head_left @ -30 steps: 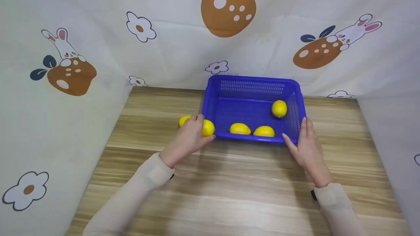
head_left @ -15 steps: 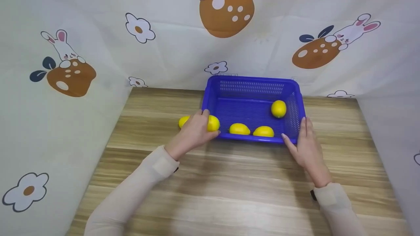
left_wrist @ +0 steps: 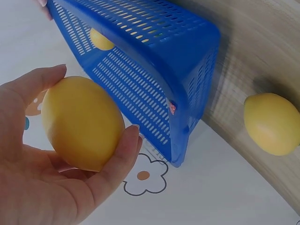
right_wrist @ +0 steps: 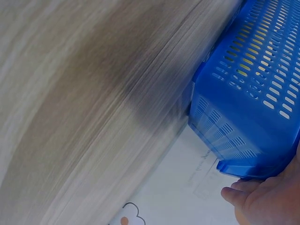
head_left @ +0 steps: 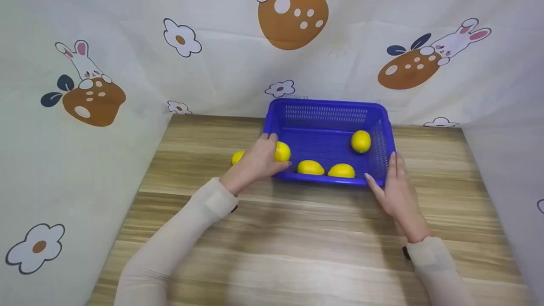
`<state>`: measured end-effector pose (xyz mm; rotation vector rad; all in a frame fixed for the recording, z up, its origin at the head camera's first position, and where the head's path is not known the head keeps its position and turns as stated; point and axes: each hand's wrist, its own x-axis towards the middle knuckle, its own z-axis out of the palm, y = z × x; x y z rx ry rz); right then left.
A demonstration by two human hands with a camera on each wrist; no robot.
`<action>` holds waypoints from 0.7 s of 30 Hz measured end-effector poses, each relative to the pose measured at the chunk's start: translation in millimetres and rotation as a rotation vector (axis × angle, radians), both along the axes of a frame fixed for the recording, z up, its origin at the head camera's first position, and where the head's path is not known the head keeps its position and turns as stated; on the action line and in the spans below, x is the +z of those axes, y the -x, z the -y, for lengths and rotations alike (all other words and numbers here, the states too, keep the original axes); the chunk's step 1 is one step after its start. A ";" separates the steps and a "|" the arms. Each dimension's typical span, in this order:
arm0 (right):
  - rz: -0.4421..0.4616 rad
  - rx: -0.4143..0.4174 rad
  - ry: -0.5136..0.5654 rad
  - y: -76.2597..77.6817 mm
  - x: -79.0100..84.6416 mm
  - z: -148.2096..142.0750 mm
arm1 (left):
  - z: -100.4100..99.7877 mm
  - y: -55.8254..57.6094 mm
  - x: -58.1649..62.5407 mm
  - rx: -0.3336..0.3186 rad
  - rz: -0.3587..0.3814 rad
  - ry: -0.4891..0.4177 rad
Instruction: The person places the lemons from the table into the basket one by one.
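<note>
In the head view, my left hand (head_left: pixel 260 158) holds a lemon (head_left: pixel 282 151) over the left rim of the blue plastic basket (head_left: pixel 333 182). The left wrist view shows this lemon (left_wrist: pixel 82 123) between thumb and fingers, apart from the basket wall. My right hand (head_left: pixel 401 193) grips the basket's front right corner, thumb over the front rim and fingers along the right side. Inside lie three lemons: one (head_left: pixel 361 141) at the right and two, a left one (head_left: pixel 310 168) and a right one (head_left: pixel 341 171), along the front wall.
Another lemon (left_wrist: pixel 273 123) lies on the wooden table (head_left: pixel 297 238) left of the basket, partly hidden by my left hand in the head view. A printed white cloth (head_left: pixel 229 63) hangs close behind the basket and along both sides.
My left hand has moved right and away from me with its lemon, from beside the basket to over its left rim. My right hand and the basket stay nearly still.
</note>
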<state>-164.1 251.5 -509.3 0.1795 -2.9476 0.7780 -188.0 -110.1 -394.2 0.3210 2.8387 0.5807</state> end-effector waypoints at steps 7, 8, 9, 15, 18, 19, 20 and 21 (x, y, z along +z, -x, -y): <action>0.012 -0.006 -0.012 -0.8 1.7 -0.6 | -7.7 12.0 6.2 -0.029 -0.002 -0.001; 0.011 -0.006 -0.012 -0.9 1.6 -0.3 | -8.5 13.6 7.1 -0.035 -0.004 0.003; 0.008 -0.006 -0.013 -0.8 1.4 0.0 | -9.3 15.4 7.6 -0.038 -0.003 0.006; -0.003 -0.010 -0.023 -1.0 0.3 1.4 | -11.2 24.8 8.1 -0.039 -0.012 0.008; -0.006 -0.008 -0.022 -1.1 0.3 1.4 | -11.5 28.4 9.2 -0.028 -0.013 0.005; -0.008 -0.008 -0.021 -1.1 0.3 1.4 | -11.7 29.5 9.8 -0.025 -0.014 0.006; -0.011 -0.007 -0.019 -0.9 0.1 1.3 | -12.0 30.8 10.3 -0.021 -0.012 0.005; -0.013 -0.006 -0.017 -0.7 0.0 1.2 | -12.5 31.9 10.8 -0.016 -0.008 0.002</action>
